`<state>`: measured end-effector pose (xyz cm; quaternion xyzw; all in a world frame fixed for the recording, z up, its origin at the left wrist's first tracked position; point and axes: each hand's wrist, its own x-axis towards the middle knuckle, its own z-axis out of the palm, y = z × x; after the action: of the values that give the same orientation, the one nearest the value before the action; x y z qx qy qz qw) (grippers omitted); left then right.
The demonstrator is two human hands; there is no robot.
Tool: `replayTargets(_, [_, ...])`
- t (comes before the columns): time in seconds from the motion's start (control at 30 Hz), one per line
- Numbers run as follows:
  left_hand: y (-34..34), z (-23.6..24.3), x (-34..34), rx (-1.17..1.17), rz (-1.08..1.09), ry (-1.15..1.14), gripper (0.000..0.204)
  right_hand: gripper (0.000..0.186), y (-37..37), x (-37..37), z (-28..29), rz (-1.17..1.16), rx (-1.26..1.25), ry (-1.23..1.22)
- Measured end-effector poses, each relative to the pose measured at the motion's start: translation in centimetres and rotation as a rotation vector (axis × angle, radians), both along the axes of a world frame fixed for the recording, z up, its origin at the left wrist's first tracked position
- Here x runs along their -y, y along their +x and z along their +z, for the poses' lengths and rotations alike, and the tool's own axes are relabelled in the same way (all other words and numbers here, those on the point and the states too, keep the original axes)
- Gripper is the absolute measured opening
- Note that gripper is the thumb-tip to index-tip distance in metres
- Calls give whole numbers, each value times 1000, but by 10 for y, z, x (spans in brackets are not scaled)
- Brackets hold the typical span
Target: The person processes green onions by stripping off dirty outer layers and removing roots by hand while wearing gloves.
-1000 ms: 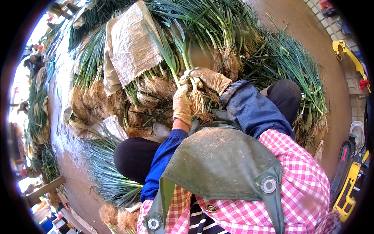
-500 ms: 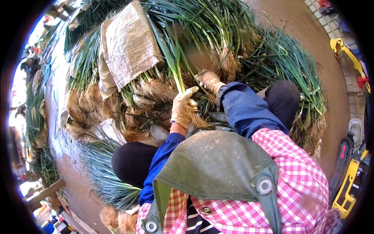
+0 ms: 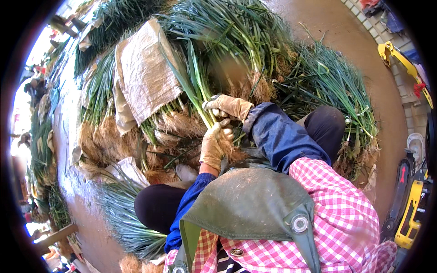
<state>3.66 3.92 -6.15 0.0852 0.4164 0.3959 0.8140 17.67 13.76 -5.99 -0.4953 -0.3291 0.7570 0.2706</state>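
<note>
Below and right of the tan woven sack [image 3: 148,75], my tan-gloved left hand [image 3: 212,148] wraps firmly round long green onion-like stalks [image 3: 200,88] by their pale lower stems. Right of the sack, my tan-gloved right hand [image 3: 229,107] half-curls against the stems; whether it grips, I cannot tell. Tugging hard could tear leaves; a slack left grasp could drop stalks.

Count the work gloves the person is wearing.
2: one glove on the left hand, around green-onion stalks; another glove on the right hand, nearer the leaves.
</note>
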Motion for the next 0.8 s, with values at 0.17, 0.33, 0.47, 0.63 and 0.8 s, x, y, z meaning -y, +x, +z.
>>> replayTargets(0.17, [-9, 10, -6, 90, -49, 49, 23, 19, 29, -27, 31, -462, 365, 469])
replayTargets(0.33, [8, 4, -1, 95, -59, -28, 15, 36, 154, -58, -6, -760, 1170, 424])
replayTargets(0.47, [1, 8, -3, 10, -81, -61, 16, 48, 150, -77, 1, -268, 1525, 93])
replayTargets(0.63, [23, 10, -12, 141, -143, 179, 31, 40, 175, -99, 36, 34, 1452, 56])
replayTargets(0.8, [38, -4, -28, 154, 41, 304, 38, 25, 130, -71, 56, -56, 631, 236])
